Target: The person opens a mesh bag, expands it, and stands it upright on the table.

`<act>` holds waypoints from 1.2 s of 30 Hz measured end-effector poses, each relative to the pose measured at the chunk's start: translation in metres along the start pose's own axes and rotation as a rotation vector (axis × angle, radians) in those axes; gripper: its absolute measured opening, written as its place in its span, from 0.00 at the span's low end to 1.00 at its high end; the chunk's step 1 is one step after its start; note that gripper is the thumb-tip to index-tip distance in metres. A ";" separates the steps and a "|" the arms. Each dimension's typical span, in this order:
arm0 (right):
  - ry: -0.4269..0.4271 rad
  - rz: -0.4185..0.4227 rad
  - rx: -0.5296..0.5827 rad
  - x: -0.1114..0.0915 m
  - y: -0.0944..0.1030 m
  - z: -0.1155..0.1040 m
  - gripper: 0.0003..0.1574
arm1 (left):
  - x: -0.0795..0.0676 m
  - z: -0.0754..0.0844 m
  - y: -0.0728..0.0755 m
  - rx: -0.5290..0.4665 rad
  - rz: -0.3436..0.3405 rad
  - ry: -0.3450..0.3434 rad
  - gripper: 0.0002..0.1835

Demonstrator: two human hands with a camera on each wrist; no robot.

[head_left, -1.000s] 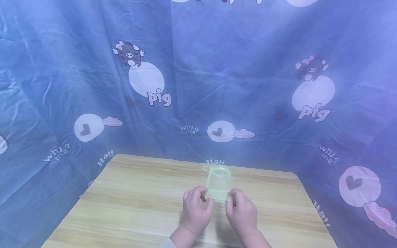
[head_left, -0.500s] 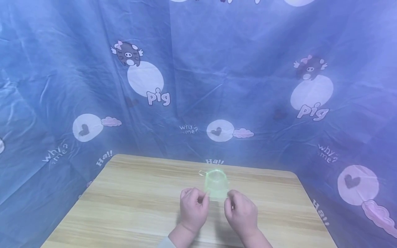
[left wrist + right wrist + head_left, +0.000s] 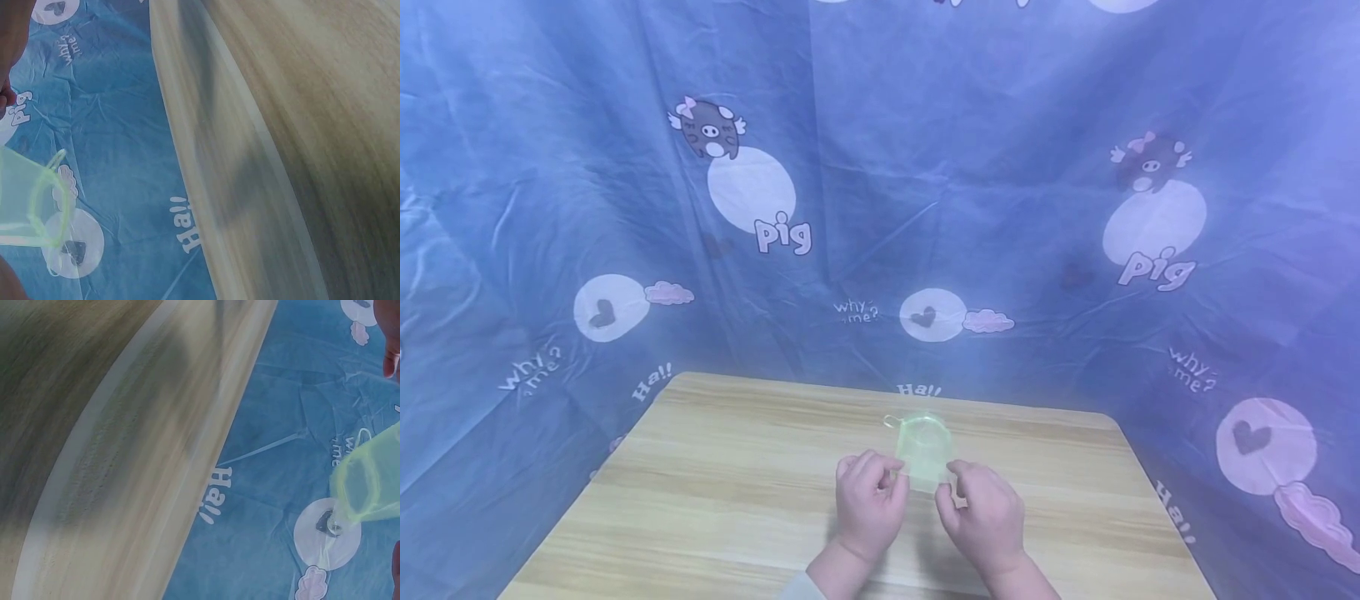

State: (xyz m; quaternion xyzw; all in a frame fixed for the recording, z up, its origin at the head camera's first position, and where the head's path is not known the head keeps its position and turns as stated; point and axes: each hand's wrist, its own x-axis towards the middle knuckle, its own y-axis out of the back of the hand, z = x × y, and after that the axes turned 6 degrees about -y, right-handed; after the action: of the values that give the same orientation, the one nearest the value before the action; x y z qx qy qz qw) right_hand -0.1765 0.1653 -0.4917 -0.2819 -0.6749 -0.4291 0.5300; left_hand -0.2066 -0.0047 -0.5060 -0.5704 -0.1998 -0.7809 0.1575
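Observation:
A sheer, pale green drawstring pouch (image 3: pixel 924 454) is held up over the table between both hands in the head view. Its mouth faces away from me, and a thin cord loop (image 3: pixel 891 422) sticks out at the left. The left hand (image 3: pixel 871 508) pinches the near left corner between thumb and forefinger. At the near right corner, the right hand (image 3: pixel 987 515) holds the edge with thumb and fingertips. The rounded mouth of the pouch (image 3: pixel 357 484) shows in the right wrist view, and the pouch (image 3: pixel 31 200) also enters the left wrist view from the left.
The pale wood-grain table (image 3: pixel 730 475) has rounded far corners. Behind it and at both sides hangs a blue curtain (image 3: pixel 880 217) printed with pigs, hearts, clouds and lettering. Shadows of the hands fall on the tabletop.
The pouch has shifted slightly left and its far end has dipped a little lower. The right hand's thumb has moved slightly left and toward me; both hands stay at the near corners.

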 end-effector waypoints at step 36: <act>-0.047 -0.140 -0.046 0.005 0.000 -0.002 0.19 | 0.000 -0.002 0.001 0.123 -0.116 0.039 0.09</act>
State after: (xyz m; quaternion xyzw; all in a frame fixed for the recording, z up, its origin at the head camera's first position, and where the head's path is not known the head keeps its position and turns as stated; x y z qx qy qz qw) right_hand -0.1770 0.1627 -0.4866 -0.2562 -0.6953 -0.4737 0.4760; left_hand -0.2080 -0.0071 -0.5060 -0.5316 -0.2771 -0.7860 0.1509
